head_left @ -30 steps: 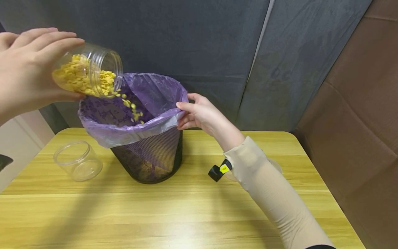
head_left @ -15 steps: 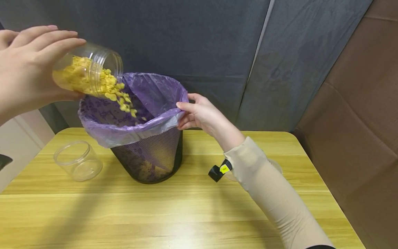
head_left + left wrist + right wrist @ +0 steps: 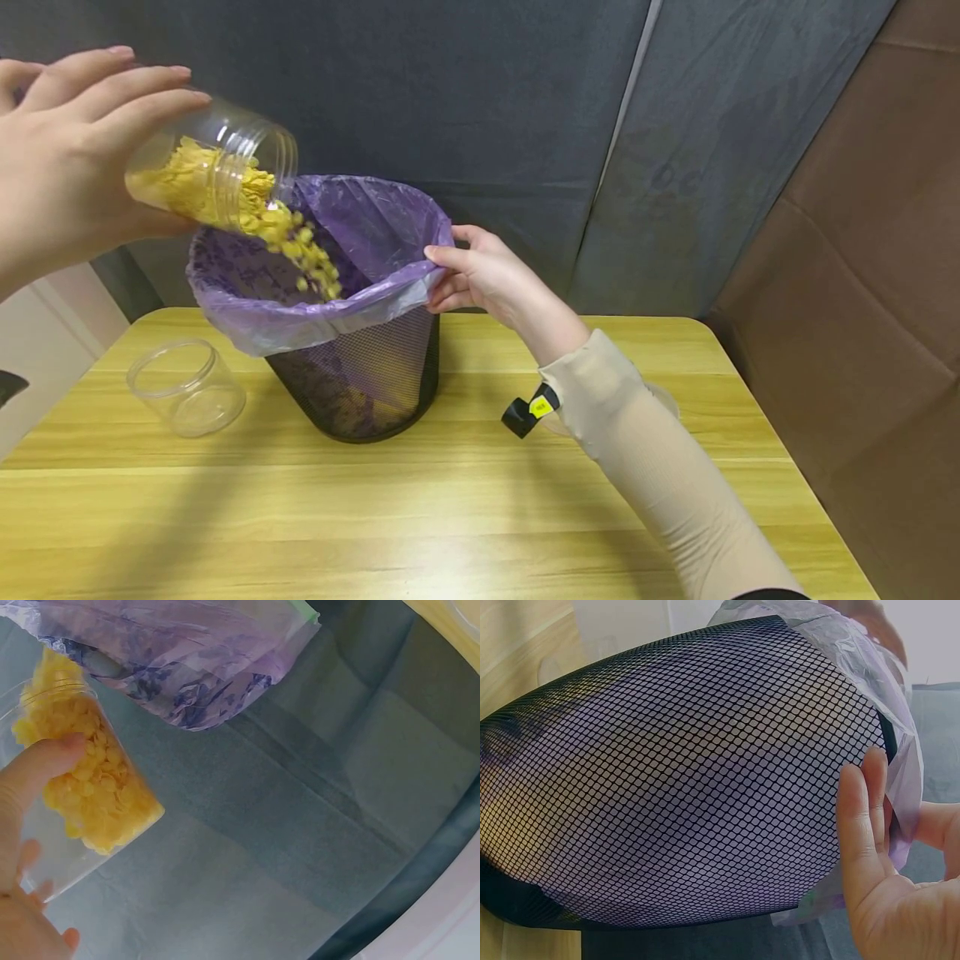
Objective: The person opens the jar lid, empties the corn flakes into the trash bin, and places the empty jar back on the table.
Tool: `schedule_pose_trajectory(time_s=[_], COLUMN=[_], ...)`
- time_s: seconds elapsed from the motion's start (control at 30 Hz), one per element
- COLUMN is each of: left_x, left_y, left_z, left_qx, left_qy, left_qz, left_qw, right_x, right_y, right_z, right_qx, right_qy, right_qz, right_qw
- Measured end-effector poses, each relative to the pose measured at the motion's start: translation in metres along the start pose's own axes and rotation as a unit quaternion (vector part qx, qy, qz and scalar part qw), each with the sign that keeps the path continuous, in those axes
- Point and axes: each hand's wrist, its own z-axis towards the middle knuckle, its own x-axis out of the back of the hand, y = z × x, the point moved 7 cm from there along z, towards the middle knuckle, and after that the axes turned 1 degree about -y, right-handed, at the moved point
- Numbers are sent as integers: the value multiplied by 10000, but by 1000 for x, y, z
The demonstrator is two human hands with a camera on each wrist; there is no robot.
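Note:
My left hand (image 3: 82,158) grips a clear plastic jar (image 3: 258,137), tipped on its side with the mouth pointing right and slightly down. Yellow flakes (image 3: 198,179) fill its lower side and stream out over the mouth. They drop into a black mesh wastebasket (image 3: 360,375) lined with a purple plastic bag (image 3: 390,221), whose edge folds over the rim. With the thumb on the inside and fingers outside, my right hand (image 3: 480,275) pinches the bag and rim at the right. The right wrist view shows its fingers (image 3: 861,817) against the mesh. Flakes inside the bag are hidden.
A clear open jar (image 3: 187,392) stands on the wooden table (image 3: 420,517), left of the wastebasket. Behind my right sleeve, a clear round item (image 3: 663,400) is mostly hidden. Grey fabric panels (image 3: 525,125) close off the back, and a brown one (image 3: 862,275) the right.
The jar has tipped slightly further, its base end rising with my left hand. The stream of flakes has grown thicker and the level inside slopes more toward the mouth. My right hand stays put.

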Motion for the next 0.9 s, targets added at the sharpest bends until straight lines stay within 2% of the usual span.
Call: schedule_pose_trajectory(time_s=[0.33, 0.57, 0.9], left_x=[2, 0, 1], left_y=[2, 3, 4], left_z=[1, 3, 0], left_qx=[-89, -76, -268], left_qy=[94, -77, -43], left_qz=[-5, 61, 86], left_qw=[9999, 9999, 9996], right_x=[1, 1, 0], right_y=[0, 0, 0], right_z=[0, -1, 0], right_qx=[4, 4, 24], right_qy=[-2, 11, -46], right_qz=[-34, -30, 9], right_qw=[10000, 10000, 10000])
